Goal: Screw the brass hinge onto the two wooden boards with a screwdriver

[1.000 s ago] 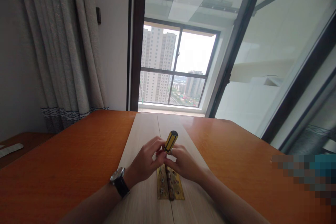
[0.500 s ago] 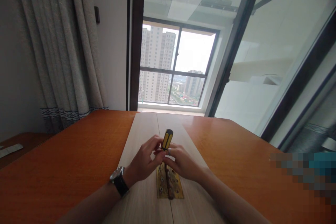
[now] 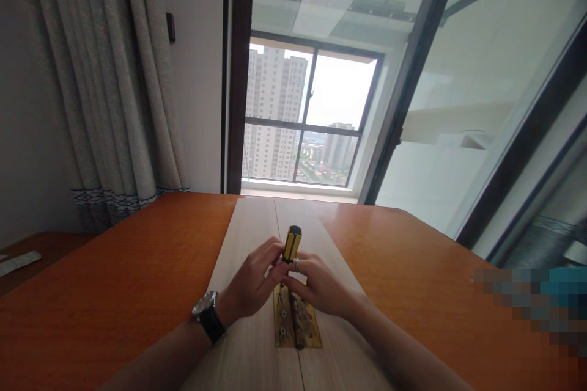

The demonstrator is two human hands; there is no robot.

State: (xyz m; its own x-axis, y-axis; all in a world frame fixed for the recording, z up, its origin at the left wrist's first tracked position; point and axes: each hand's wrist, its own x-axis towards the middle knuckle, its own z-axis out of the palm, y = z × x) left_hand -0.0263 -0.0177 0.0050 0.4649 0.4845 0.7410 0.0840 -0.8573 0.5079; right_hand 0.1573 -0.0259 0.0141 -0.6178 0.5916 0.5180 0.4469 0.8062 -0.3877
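A screwdriver (image 3: 292, 244) with a yellow and black handle stands nearly upright over the far end of a brass hinge (image 3: 284, 322). My left hand (image 3: 252, 278), with a watch on its wrist, closes its fingers on the lower part of the handle. From the right, my right hand (image 3: 318, 284), wearing a ring, pinches just below the handle; the shaft and tip are hidden by the fingers. The worn hinge lies flat across the seam between two pale wooden boards (image 3: 250, 226), with screws in its left leaf and holes in its right leaf.
The boards lie on an orange-brown wooden table (image 3: 151, 256). Beyond its far edge are a glass door frame and a window (image 3: 305, 122). A grey curtain (image 3: 110, 73) hangs at the left. A pale strip (image 3: 21, 263) lies at the far left.
The left fingers have shifted slightly around the handle, and the right thumb has moved a little to the left. The screwdriver stays in nearly the same place.
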